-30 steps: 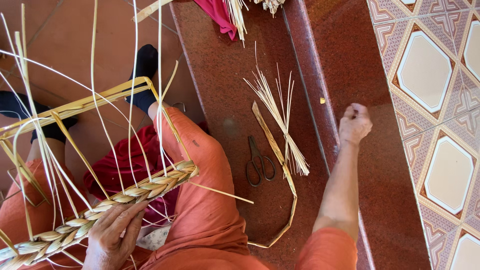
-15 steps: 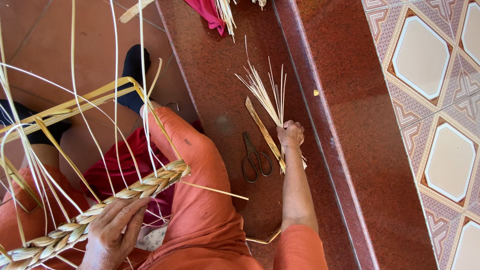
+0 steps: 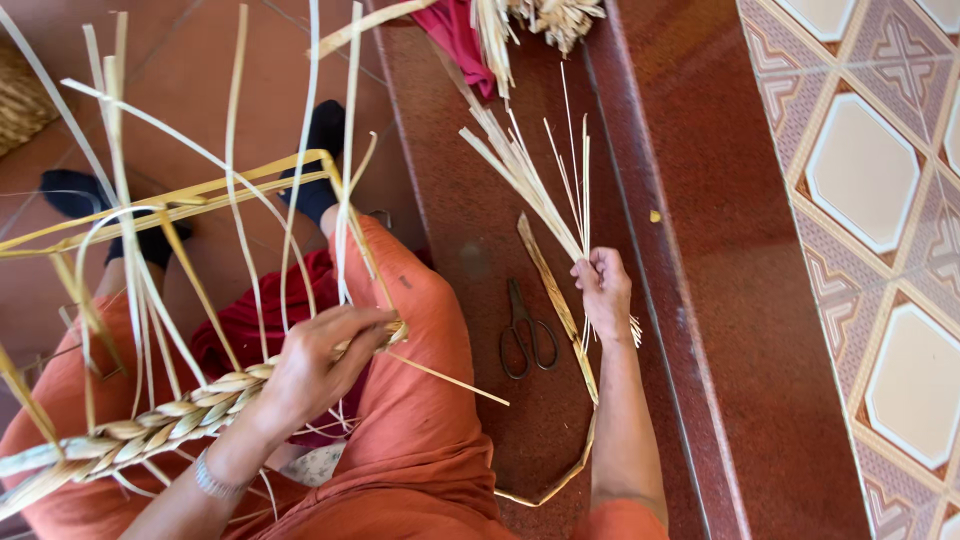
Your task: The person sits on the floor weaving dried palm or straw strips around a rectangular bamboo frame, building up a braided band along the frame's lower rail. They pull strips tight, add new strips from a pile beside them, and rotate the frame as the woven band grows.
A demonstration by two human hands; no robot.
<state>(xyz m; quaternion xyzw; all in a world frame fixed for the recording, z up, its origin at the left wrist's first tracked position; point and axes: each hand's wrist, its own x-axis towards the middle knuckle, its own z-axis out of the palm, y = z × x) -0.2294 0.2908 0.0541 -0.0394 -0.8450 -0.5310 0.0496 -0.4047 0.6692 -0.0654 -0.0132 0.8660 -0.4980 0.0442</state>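
My left hand [image 3: 315,365] grips the end of a thick braided band of pale straw [image 3: 150,425] that lies across my lap, with several long loose strands [image 3: 235,170] rising from it. My right hand [image 3: 603,290] is closed around a bundle of thin straw strips [image 3: 520,170] on the dark red step beside me. A pair of dark scissors [image 3: 525,335] lies on the step just left of that hand. A long flat folded leaf strip [image 3: 560,320] runs under the hand toward my knee.
I sit in orange trousers [image 3: 420,430] with a red cloth [image 3: 250,325] between my legs. Pink cloth [image 3: 455,30] and more straw lie at the top of the step. A patterned tiled wall [image 3: 860,200] stands on the right. A woven basket edge [image 3: 25,95] shows at far left.
My right hand came back from the step's outer edge to the straw bundle and closed on it. My left hand slid up the braid to its end.
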